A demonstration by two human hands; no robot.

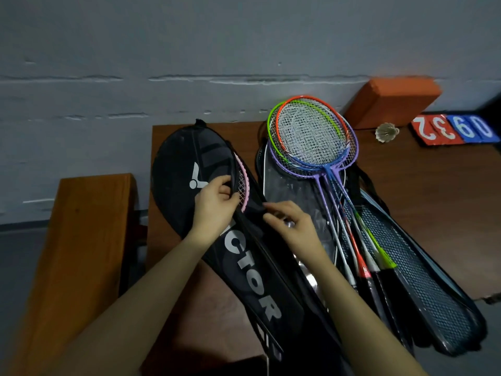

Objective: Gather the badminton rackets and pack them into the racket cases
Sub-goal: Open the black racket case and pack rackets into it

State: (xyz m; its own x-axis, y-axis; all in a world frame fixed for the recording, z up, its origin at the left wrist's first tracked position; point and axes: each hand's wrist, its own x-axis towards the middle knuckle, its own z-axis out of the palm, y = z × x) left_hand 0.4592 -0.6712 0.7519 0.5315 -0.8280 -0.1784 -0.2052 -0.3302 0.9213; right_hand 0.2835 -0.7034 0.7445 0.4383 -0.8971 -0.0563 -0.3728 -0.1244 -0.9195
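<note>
Now the left hand (217, 202) is pinching the limp black racket case (189, 169) open over the light pink racket (243, 183); beside the case, the right hand (291, 222), fingers loosely curled, is nearing its edge.

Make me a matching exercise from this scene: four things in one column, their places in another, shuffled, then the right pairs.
Things:
1. pink racket
2. orange racket
3. shuttlecock
4. orange block

Places:
A. against the wall at the table's back
B. on top of the pile of loose rackets
C. inside the black case
D. on the table beside the score cards

Pairs: 1-C, 2-B, 3-D, 4-A
</note>
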